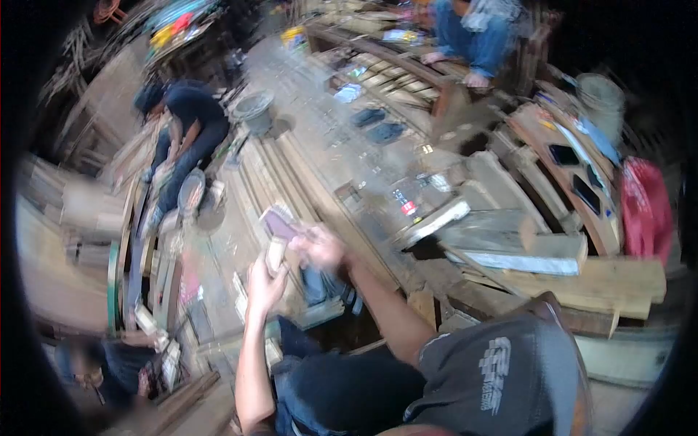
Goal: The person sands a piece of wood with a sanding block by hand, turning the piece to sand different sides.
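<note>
A small pale block is pinched in the grip of the left hand, its long axis pointed forward, away from the body. A purple sheet, just beyond the block's far end, is seemingly clasped by the motion-blurred right hand, close on the block's right. Long planks are seen beyond.

— Over on the left, a person in dark clothes sits bent forward, a grey bucket nearby!
— And look up the floor: dark slippers, side by side!
— Nearer in, a bottle with a red label!
— Out right, two dark, phone-like slabs on a board, a red bag near them!
— Up top, someone in blue jeans!
</note>
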Tool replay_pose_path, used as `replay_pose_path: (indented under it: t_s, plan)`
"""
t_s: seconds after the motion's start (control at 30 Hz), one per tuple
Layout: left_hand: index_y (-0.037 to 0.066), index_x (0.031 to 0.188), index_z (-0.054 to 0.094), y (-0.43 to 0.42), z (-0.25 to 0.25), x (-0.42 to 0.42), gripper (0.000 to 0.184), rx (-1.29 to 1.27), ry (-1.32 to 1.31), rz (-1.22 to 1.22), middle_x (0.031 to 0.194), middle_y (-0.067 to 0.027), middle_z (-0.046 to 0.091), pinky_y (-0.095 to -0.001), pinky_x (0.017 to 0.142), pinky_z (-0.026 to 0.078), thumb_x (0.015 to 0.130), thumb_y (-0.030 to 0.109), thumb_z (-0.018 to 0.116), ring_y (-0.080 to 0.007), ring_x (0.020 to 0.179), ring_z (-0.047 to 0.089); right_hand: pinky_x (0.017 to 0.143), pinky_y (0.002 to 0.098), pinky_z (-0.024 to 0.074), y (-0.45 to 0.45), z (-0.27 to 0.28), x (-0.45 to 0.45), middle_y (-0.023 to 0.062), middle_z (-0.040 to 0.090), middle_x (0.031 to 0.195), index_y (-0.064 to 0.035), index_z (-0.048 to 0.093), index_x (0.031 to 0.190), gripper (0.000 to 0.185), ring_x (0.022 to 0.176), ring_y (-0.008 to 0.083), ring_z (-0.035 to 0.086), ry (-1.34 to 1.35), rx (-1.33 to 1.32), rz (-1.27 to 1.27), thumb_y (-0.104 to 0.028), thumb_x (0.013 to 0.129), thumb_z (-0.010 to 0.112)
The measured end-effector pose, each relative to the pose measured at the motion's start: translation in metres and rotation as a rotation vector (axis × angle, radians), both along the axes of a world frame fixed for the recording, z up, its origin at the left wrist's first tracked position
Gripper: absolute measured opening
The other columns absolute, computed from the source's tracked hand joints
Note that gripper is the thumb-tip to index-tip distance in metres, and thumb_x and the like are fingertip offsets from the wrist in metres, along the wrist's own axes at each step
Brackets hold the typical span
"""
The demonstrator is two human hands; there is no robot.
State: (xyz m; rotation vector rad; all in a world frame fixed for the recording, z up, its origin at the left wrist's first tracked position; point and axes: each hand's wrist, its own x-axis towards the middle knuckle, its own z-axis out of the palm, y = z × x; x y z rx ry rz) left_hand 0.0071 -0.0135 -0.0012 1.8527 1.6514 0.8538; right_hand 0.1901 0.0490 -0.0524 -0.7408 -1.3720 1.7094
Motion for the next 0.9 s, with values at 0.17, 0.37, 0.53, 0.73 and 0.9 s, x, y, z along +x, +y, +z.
replay_pose_path:
  t_s: [0.17, 0.37, 0.53, 0.73, 0.9]
  plan:
    - [-0.010, 0.130, 0.048, -0.003, -0.018, -0.006, 0.057, 0.114, 0.082, 0.076, 0.101, -0.0268, 0.065, -0.0412, 0.076, 0.051, 0.082, 0.012, 0.067, -0.0347, 0.084, 0.064, 0.059, 0.0271, 0.0465, 0.005, -0.011, -0.011, 0.0038, 0.058, 0.084, -0.0007, 0.045, 0.140, 0.056, 0.064, 0.0098, 0.055, 0.026, 0.083, -0.004, -0.029, 0.094, 0.060]
    - [-0.008, 0.123, 0.052, 0.004, -0.018, -0.006, 0.041, -0.065, -0.078, -0.019, 0.096, -0.0190, 0.064, -0.0364, 0.074, 0.050, 0.085, 0.006, 0.060, -0.0234, 0.084, 0.061, 0.059, 0.0254, 0.0499, 0.007, -0.013, -0.008, 0.0012, 0.061, 0.084, 0.0002, 0.037, 0.146, 0.061, 0.063, 0.0075, 0.055, 0.022, 0.063, -0.018, -0.018, 0.093, 0.062]
    - [-0.006, 0.120, 0.055, 0.007, -0.020, -0.009, 0.039, -0.039, 0.022, 0.007, 0.092, -0.0154, 0.064, -0.0350, 0.076, 0.049, 0.084, 0.006, 0.060, -0.0223, 0.081, 0.059, 0.061, 0.0291, 0.0530, 0.006, 0.003, -0.001, 0.0085, 0.066, 0.090, 0.0009, 0.039, 0.144, 0.066, 0.063, 0.0127, 0.060, -0.096, 0.056, -0.060, -0.027, 0.091, 0.066]
    - [-0.004, 0.114, 0.057, 0.004, -0.005, 0.001, 0.032, -0.042, 0.058, 0.088, 0.083, -0.0092, 0.064, -0.0355, 0.065, 0.050, 0.086, 0.010, 0.063, -0.0228, 0.066, 0.060, 0.070, 0.0326, 0.0552, 0.000, 0.000, -0.009, 0.0114, 0.069, 0.099, 0.0015, 0.041, 0.143, 0.070, 0.069, 0.0159, 0.064, 0.004, -0.028, -0.113, -0.034, 0.088, 0.068]
    - [-0.002, 0.102, 0.061, 0.001, -0.007, -0.007, 0.033, -0.087, 0.005, 0.160, 0.086, -0.0226, 0.066, -0.0420, 0.072, 0.052, 0.077, 0.019, 0.068, -0.0358, 0.079, 0.067, 0.055, 0.0241, 0.0449, -0.001, 0.033, -0.012, 0.0030, 0.061, 0.084, -0.0007, 0.050, 0.135, 0.044, 0.061, 0.0058, 0.052, -0.008, -0.096, 0.003, -0.011, 0.093, 0.058]
